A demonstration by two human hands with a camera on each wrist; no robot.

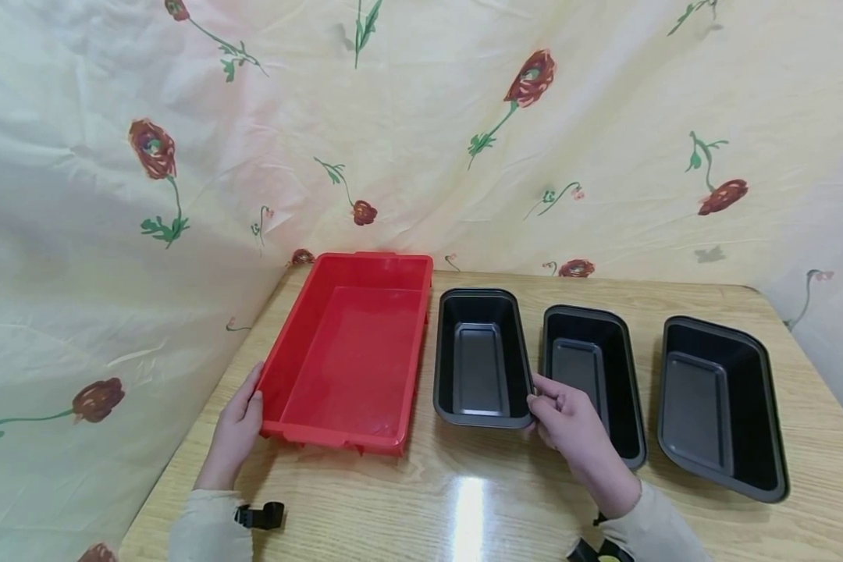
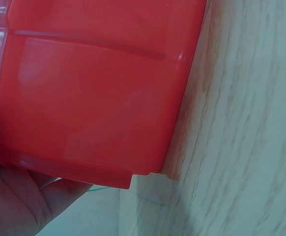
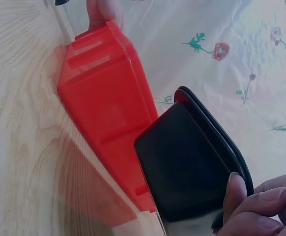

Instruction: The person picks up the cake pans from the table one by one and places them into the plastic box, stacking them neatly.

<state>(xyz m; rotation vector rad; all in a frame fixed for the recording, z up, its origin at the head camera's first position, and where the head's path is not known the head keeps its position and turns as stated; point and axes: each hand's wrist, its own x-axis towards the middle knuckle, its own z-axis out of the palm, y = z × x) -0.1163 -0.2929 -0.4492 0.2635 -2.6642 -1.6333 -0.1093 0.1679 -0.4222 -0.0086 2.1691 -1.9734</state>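
Note:
A shallow red plastic tray [image 1: 354, 363] lies lengthwise on the left of the table. My left hand [image 1: 233, 425] grips its rim at the near left corner; in the left wrist view the fingers pass behind the red wall. Just right of the tray is a black loaf pan [image 1: 479, 363]. My right hand [image 1: 576, 429] pinches this pan's rim at the near right corner, with fingertips [image 3: 271, 194] showing in the right wrist view. That hand overlaps a second black loaf pan [image 1: 579, 367] and hides part of it.
A third black loaf pan [image 1: 702, 406] stands farther right, slightly turned. The wooden table [image 1: 365, 507] meets a flowered cloth [image 1: 421, 148] hanging at the back and left. Black straps with small cameras [image 1: 263, 515] sit on both wrists.

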